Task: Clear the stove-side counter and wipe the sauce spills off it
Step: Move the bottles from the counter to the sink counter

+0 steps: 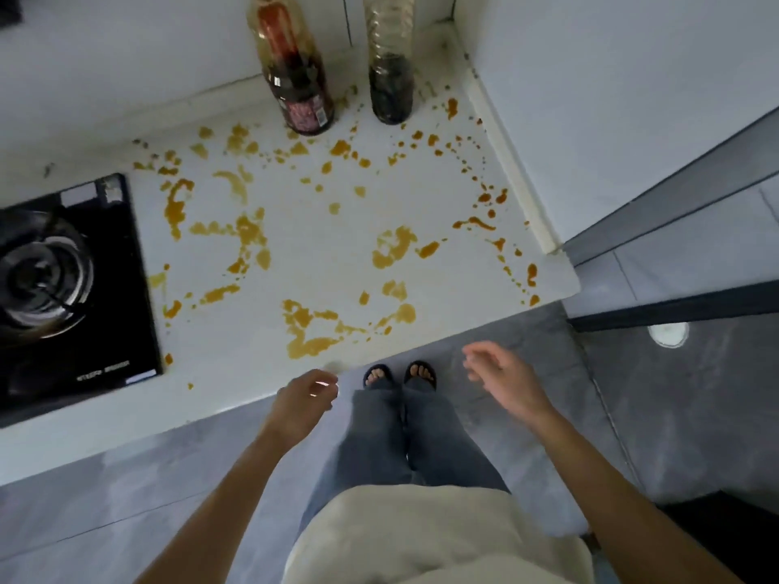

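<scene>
The white counter [329, 246] beside the stove is covered with several orange-brown sauce spills [392, 246], from the back wall to the front edge. Two bottles stand at the back: a labelled bottle of dark sauce [297, 84] and, to its right, a clear plastic bottle [390, 78] with dark liquid in its lower part. My left hand [305, 400] hovers at the counter's front edge with its fingers curled and nothing in it. My right hand [501, 375] is off the counter, over the floor, fingers apart and empty.
A black glass gas stove [71, 288] with a metal burner sits at the counter's left. A white wall runs behind, and a raised white lip [510, 162] borders the right side. Dark framed glass panels [674, 229] stand to the right. Grey tiled floor [548, 415] lies below.
</scene>
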Demonstrator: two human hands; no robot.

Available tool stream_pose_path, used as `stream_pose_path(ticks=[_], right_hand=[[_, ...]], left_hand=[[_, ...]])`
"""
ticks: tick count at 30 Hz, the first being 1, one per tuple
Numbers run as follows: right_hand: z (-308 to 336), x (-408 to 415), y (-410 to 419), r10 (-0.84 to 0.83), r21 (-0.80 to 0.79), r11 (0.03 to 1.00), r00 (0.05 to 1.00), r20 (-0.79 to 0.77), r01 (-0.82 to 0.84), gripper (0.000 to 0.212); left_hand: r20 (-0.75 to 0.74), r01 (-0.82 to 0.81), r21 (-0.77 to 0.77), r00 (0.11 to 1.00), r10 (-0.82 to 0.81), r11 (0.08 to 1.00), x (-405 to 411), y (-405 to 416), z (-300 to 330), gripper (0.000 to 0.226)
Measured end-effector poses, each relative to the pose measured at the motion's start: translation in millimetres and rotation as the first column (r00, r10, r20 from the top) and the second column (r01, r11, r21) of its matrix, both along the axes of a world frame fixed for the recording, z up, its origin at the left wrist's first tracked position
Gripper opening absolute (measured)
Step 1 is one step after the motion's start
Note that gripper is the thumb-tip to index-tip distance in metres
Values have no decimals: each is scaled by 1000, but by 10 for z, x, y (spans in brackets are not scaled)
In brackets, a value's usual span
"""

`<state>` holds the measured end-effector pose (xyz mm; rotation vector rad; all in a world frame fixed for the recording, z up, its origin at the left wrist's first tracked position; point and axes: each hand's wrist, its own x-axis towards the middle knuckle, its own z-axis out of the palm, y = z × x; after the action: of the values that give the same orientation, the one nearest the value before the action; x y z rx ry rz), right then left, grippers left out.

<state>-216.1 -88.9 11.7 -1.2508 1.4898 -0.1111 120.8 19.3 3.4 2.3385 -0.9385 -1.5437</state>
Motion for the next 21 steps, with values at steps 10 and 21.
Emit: stream_pose_path(ticks=[10,21], right_hand=[[201,1207,-2073,-37,-275,958,982,184,87,47],[-90,2278,-3762,-183,-471,819,927,328,329,122]], left_hand=[[-126,-279,-377,960,250,883,520,-2065,231,17],[49,-272,-642,918,393,717,1044,-3997,137,121]])
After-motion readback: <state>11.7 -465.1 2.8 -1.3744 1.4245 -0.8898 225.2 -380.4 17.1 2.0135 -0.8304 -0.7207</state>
